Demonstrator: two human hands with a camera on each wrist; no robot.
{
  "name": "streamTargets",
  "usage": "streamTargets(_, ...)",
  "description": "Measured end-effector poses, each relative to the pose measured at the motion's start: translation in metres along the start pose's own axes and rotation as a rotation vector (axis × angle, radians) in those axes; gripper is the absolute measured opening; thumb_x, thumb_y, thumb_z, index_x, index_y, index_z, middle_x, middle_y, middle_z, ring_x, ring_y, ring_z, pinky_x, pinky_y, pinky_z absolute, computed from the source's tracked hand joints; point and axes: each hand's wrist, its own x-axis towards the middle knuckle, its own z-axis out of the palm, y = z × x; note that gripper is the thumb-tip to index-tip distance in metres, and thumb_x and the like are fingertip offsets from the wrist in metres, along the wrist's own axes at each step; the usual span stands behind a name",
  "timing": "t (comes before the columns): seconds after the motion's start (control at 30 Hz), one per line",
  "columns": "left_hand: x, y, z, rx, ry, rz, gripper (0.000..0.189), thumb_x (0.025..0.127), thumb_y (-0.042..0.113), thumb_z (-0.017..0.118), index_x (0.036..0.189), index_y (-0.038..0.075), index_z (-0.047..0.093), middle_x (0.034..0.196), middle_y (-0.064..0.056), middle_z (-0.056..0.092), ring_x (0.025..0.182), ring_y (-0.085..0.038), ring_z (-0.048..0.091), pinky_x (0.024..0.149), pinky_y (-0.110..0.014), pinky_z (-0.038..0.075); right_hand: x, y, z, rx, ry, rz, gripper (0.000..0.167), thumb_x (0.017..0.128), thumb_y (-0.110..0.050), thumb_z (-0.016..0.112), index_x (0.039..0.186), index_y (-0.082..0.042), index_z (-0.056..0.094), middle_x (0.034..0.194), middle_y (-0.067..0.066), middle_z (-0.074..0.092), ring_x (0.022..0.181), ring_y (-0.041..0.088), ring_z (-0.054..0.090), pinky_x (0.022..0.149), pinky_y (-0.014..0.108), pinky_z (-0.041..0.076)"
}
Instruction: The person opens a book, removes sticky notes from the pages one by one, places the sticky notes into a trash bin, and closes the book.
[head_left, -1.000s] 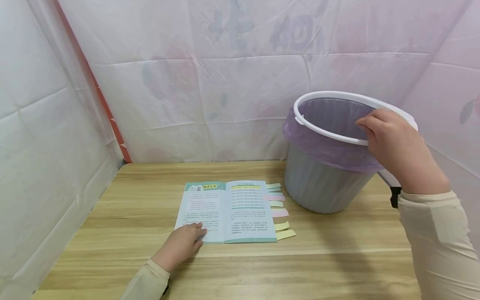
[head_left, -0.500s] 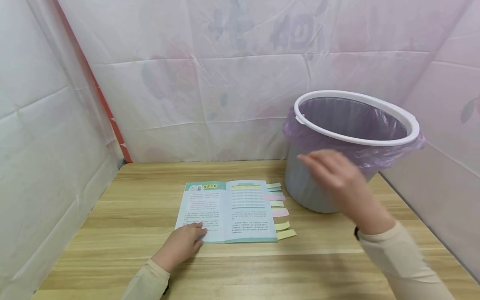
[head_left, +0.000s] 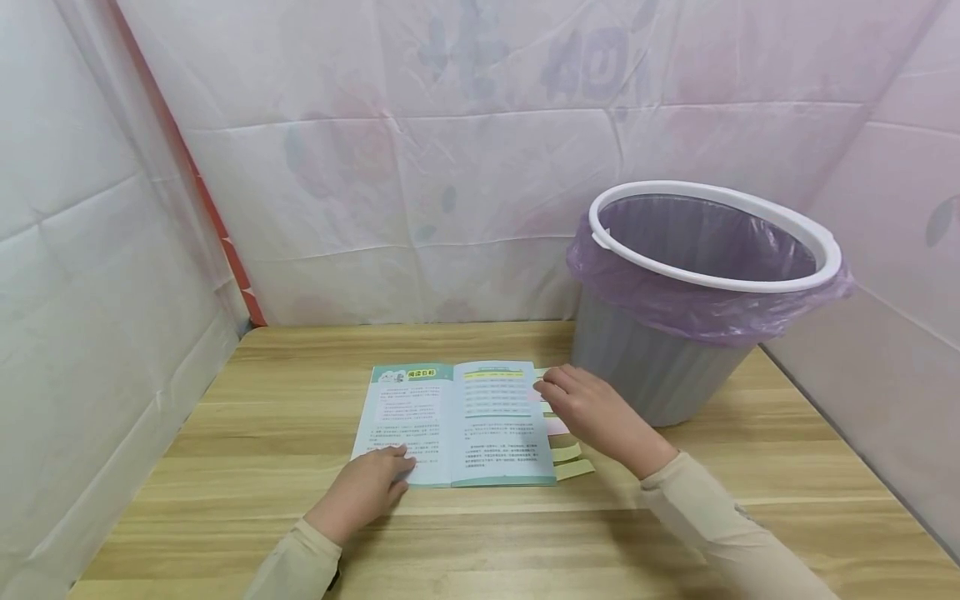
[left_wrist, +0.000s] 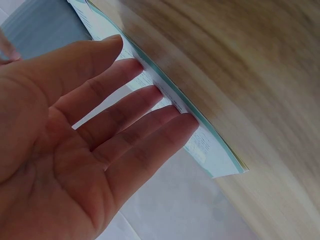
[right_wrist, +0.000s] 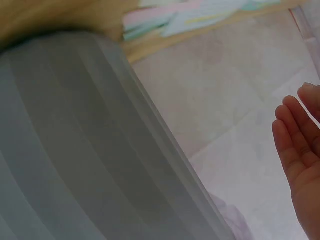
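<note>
An open booklet [head_left: 491,446] with printed text lies flat on the wooden table. Pink, green and yellow sticky tabs [head_left: 573,468] stick out along its right edge. My left hand [head_left: 366,490] rests on the lower left corner of the left page; the left wrist view has its fingers [left_wrist: 142,142] extended over the paper. Over the upper tabs is my right hand [head_left: 603,419], hiding some of them, its fingertips at the page's right edge. In the right wrist view that hand [right_wrist: 302,155] has loosely bent fingers and nothing between them.
Just beyond my right hand stands a grey trash bin [head_left: 637,358] with a white rim [head_left: 828,254] and a purple bag [head_left: 697,312] folded over its edge. Pale cloth walls [head_left: 495,192] close off the back and both sides of the table [head_left: 300,358].
My right hand has come from over the bin's rim, down and to the left, to the booklet's tabs. My left hand and the booklet have stayed in place.
</note>
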Motion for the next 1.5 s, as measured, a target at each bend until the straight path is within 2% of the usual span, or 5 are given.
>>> streamTargets(0.3,-0.001,0.000,0.000,-0.001,0.004,0.000,0.028,0.080,0.007,0.075,0.106,-0.002,0.071,0.112,-0.020,0.068,0.106,-0.035,0.064,0.091,-0.048,0.051,-0.009,0.006,0.029,-0.028,-0.137,0.066,0.026,0.075,0.002,0.078,0.098,-0.002,0.067,0.093,0.006,0.061,0.086,0.019,0.061,0.086,0.035,0.055)
streamTargets(0.53,-0.001,0.000,0.000,0.002,0.006,0.006,0.028,0.079,0.007,0.076,0.106,-0.002,0.071,0.111,-0.020,0.068,0.104,-0.035,0.065,0.090,-0.048,0.052,-0.013,0.012,0.047,-0.015,-0.227,0.165,0.019,0.078,0.002,0.075,0.096,-0.003,0.069,0.094,0.004,0.062,0.085,0.018,0.061,0.079,0.032,0.055)
streamTargets(0.83,-0.001,0.002,-0.003,-0.012,0.003,-0.006,0.029,0.079,0.007,0.075,0.106,-0.002,0.071,0.112,-0.021,0.067,0.106,-0.036,0.064,0.091,-0.048,0.051,-0.008,0.019,0.064,-0.023,-0.344,0.244,0.021,0.077,-0.002,0.078,0.095,-0.001,0.068,0.092,0.008,0.064,0.086,0.023,0.064,0.084,0.038,0.055)
streamTargets(1.2,-0.001,0.001,-0.002,-0.017,-0.003,-0.013,0.029,0.080,0.006,0.075,0.107,-0.003,0.071,0.113,-0.022,0.067,0.107,-0.036,0.063,0.091,-0.049,0.051,-0.009,0.022,0.074,-0.044,-0.377,0.244,0.024,0.076,-0.006,0.080,0.095,-0.001,0.066,0.090,0.009,0.066,0.080,0.023,0.064,0.068,0.034,0.055)
streamTargets(1.5,-0.001,0.001,-0.002,-0.017,0.004,-0.010,0.029,0.080,0.006,0.075,0.107,-0.003,0.071,0.113,-0.022,0.067,0.106,-0.036,0.064,0.090,-0.049,0.051,-0.010,0.023,0.073,-0.066,-0.392,0.202,0.014,0.081,0.000,0.073,0.093,-0.001,0.066,0.088,0.009,0.066,0.079,0.022,0.064,0.071,0.035,0.055)
